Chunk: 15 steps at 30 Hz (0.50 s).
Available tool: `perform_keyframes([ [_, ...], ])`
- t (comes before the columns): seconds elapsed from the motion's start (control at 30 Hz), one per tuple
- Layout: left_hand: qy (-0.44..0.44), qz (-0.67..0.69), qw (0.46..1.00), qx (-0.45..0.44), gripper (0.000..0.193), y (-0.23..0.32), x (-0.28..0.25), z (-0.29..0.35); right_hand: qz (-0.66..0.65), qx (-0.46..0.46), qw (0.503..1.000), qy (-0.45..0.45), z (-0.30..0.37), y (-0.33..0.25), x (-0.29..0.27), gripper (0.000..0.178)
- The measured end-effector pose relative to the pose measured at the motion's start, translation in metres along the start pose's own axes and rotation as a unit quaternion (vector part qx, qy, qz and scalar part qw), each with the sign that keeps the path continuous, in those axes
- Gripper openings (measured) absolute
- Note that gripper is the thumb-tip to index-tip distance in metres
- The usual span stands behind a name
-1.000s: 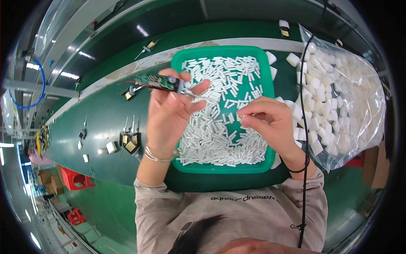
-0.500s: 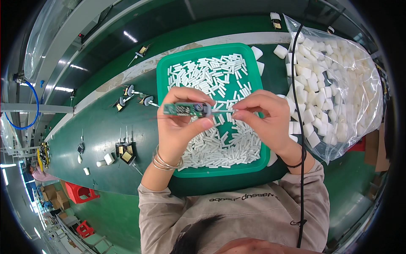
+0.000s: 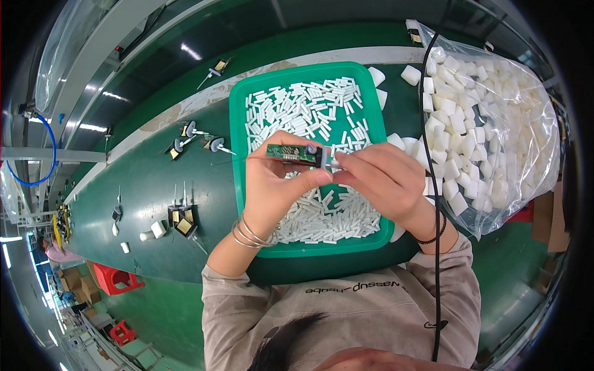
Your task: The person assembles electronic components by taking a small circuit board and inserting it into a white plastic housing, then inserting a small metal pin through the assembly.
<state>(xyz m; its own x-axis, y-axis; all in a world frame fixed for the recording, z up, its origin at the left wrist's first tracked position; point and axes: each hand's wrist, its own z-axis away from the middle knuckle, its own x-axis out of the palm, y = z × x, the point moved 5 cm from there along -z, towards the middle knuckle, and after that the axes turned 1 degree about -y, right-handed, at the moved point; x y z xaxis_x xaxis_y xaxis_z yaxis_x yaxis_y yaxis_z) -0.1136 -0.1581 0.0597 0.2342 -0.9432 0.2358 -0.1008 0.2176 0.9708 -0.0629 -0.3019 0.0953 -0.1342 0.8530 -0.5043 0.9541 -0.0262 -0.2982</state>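
My left hand (image 3: 276,185) grips a small device with a green circuit board (image 3: 289,153) and a grey end cap, holding it level above the tray. Thin pins stick out of the cap toward my right hand (image 3: 387,176). Its thumb and fingers pinch right at those pins, on a small white piece that is mostly hidden. Beneath both hands lies a green tray (image 3: 237,133) strewn with short white tubes (image 3: 291,105), heaped at its far and near ends.
A clear plastic bag (image 3: 532,154) full of white foam-like blocks lies on the right, with loose blocks (image 3: 410,75) beside it. A black cable (image 3: 433,123) hangs in front of it. Several pinned devices (image 3: 184,221) lie on the green table (image 3: 93,216) at left; another (image 3: 216,68) lies beyond.
The device has shifted right and its board now shows more clearly. My right fingertips have come closer to the end cap, so less of the pins shows. Devices beyond the tray have shifted right.
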Motion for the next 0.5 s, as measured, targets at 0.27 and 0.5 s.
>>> perform_keyframes([
  [0.27,0.017,0.024,1.000,0.002,0.034,0.007,-0.002,0.006,0.009,-0.032,0.999,0.008,0.002,-0.002,-0.001,0.026],
  [0.5,0.034,-0.049,0.996,-0.064,0.034,0.009,-0.039,0.015,0.088,-0.055,0.992,-0.077,0.004,-0.011,0.013,0.028],
])
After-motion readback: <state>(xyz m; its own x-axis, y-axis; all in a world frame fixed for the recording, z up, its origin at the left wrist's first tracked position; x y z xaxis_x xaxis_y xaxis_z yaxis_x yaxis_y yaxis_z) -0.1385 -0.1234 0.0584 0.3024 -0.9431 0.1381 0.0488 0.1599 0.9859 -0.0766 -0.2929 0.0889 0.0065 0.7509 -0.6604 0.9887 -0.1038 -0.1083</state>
